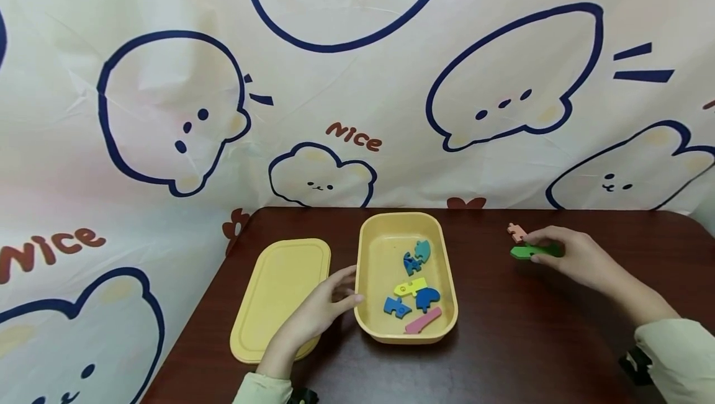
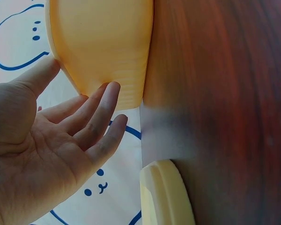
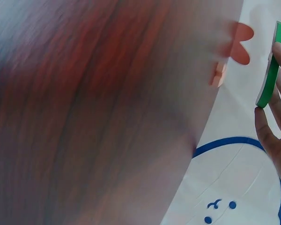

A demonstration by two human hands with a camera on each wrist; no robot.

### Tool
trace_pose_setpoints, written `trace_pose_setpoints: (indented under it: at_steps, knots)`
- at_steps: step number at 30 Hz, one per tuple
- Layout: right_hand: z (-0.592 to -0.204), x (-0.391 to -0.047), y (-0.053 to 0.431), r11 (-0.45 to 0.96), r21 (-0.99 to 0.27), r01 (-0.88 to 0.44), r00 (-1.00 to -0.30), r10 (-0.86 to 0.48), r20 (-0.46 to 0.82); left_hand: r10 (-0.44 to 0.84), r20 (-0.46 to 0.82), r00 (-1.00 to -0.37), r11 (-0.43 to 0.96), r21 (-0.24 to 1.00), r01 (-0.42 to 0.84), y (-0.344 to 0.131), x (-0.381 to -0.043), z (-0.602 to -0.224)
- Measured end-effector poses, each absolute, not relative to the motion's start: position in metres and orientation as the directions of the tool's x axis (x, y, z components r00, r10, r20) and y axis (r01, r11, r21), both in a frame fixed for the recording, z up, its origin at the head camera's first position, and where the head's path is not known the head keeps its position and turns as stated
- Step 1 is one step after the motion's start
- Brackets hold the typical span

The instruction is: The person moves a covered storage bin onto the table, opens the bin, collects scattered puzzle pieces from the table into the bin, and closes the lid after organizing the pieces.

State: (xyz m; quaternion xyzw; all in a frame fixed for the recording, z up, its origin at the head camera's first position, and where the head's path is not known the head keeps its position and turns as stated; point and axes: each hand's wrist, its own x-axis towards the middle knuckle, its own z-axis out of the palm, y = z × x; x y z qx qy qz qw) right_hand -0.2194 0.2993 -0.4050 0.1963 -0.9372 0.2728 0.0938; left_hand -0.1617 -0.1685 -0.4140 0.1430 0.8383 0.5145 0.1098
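Left grip (image 1: 315, 311) against yellow tub (image 1: 385, 256), six puzzle pieces (image 1: 410, 287) inside

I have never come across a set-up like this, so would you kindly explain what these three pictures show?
There is no machine here: a person works with two bare hands. The wide picture comes from a camera worn on the head; the other two come from cameras on the left and right wrists. On the dark table stands a yellow tray with colourful puzzle pieces inside, and a flat yellow lid lies to its left. The left hand touches the tray's side. The right hand pinches a green piece, and a pink piece lies close by.
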Motion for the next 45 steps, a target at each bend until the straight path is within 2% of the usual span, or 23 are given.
trace_pose_setpoints:
  at_steps: [10,23,45]
  knots:
    - [-0.396,-0.221,0.271,0.726,-0.458,-0.513,-0.854,-0.374,0.362,0.360,-0.033,-0.932,0.435,0.890,0.137,-0.168,-0.162,-0.414]
    - [-0.384,-0.232,0.232,0.669,-0.549,-0.502,-0.865,-0.398,0.305,0.343,-0.030,-0.939,0.447,0.884,0.135,-0.168,-0.162,-0.416]
    - [-0.372,-0.232,0.184,0.626,-0.547,-0.556,-0.830,-0.452,0.326,0.352,-0.024,-0.936,0.434,0.890,0.140,-0.169,-0.162,-0.415]
